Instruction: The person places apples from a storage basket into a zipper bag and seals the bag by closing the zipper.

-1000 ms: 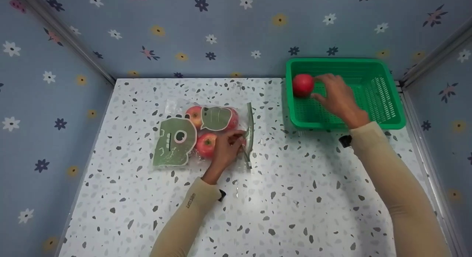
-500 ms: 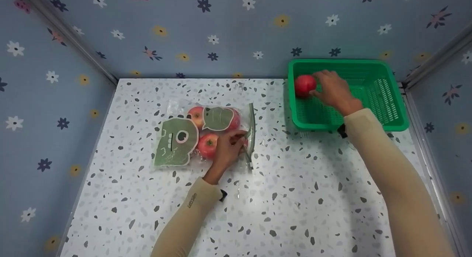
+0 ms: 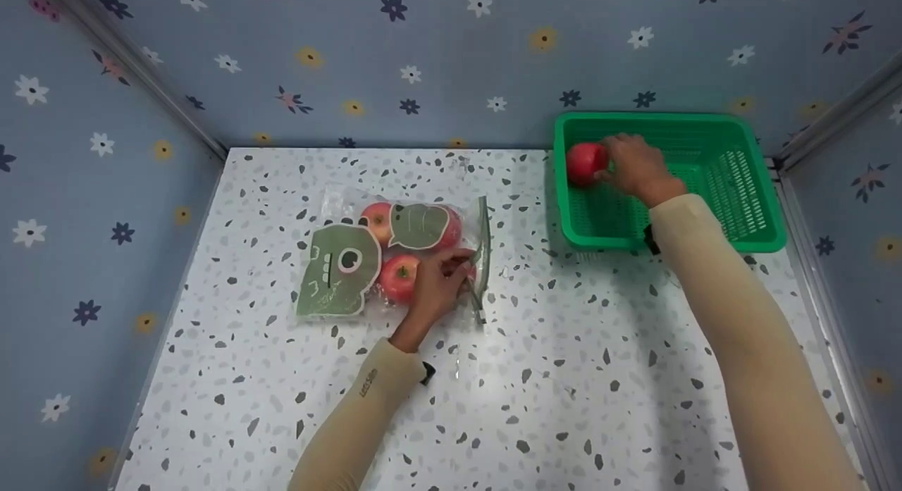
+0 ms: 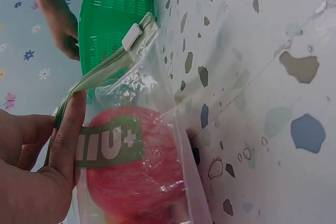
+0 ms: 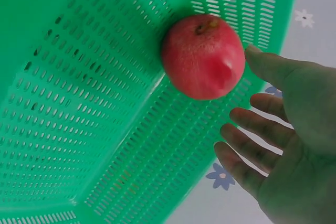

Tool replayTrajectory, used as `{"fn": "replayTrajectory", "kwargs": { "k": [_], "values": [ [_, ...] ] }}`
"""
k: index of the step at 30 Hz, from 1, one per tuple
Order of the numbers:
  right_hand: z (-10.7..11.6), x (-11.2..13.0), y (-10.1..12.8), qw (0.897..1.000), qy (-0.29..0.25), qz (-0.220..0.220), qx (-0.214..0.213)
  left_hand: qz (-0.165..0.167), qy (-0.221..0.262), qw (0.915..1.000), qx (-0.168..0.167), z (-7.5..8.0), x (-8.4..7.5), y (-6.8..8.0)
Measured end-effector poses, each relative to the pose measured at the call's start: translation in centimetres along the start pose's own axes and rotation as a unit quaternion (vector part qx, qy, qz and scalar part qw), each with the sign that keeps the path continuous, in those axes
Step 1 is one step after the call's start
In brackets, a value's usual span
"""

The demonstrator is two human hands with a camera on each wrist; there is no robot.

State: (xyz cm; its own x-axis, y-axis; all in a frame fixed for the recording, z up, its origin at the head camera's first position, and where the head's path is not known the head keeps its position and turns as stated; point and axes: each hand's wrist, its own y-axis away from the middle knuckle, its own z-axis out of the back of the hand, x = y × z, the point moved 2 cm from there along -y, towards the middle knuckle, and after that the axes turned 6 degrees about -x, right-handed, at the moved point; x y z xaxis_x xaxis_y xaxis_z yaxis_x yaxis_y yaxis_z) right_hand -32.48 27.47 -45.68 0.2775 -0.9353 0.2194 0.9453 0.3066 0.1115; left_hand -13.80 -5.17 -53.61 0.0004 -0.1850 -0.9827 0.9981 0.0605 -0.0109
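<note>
Right hand [image 3: 638,168] is easing off the apple [image 3: 584,163] in the green basket [image 3: 747,188], grip now apart; left hand [image 3: 433,287] is still pinching the zip bag [image 3: 338,265] on the counter [image 3: 564,378].

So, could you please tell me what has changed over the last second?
The right hand slid the red apple towards the far left corner of the green basket and now lies open beside it. The left hand keeps its grip on the zip bag of apples, which has not moved.
</note>
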Motion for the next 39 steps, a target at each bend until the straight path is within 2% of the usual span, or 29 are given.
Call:
{"fn": "replayTrajectory", "kwargs": {
  "k": [13, 21, 27, 31, 35, 39],
  "values": [
    [-0.6, -0.6, -0.9, 0.998, -0.025, -0.011, 0.049, 0.005, -0.008, 1.0, 0.001, 0.0, 0.1, 0.0],
    [-0.6, -0.3, -1.2, 0.997, -0.014, -0.011, 0.071, 0.014, 0.003, 0.9999, 0.004, 0.1, 0.0, 0.0],
    [-0.4, 0.0, -1.1, 0.997, -0.018, -0.005, 0.071, 0.016, 0.007, 0.9998, 0.005, 0.1, -0.1, 0.0],
    [-0.5, -0.2, -1.0, 0.997, -0.044, -0.001, 0.065, 0.02, 0.006, 0.9998, 0.007, 0.2, -0.1, 0.0],
    [-0.8, -0.2, -0.9, 0.994, -0.07, -0.007, 0.082, 0.02, 0.001, 0.9998, 0.008, 0.2, 0.0, 0.1],
    [-1.0, 0.1, -0.7, 0.994, -0.059, -0.006, 0.094, 0.018, 0.002, 0.9998, 0.007, 0.2, -0.1, 0.1]
  ]
}}
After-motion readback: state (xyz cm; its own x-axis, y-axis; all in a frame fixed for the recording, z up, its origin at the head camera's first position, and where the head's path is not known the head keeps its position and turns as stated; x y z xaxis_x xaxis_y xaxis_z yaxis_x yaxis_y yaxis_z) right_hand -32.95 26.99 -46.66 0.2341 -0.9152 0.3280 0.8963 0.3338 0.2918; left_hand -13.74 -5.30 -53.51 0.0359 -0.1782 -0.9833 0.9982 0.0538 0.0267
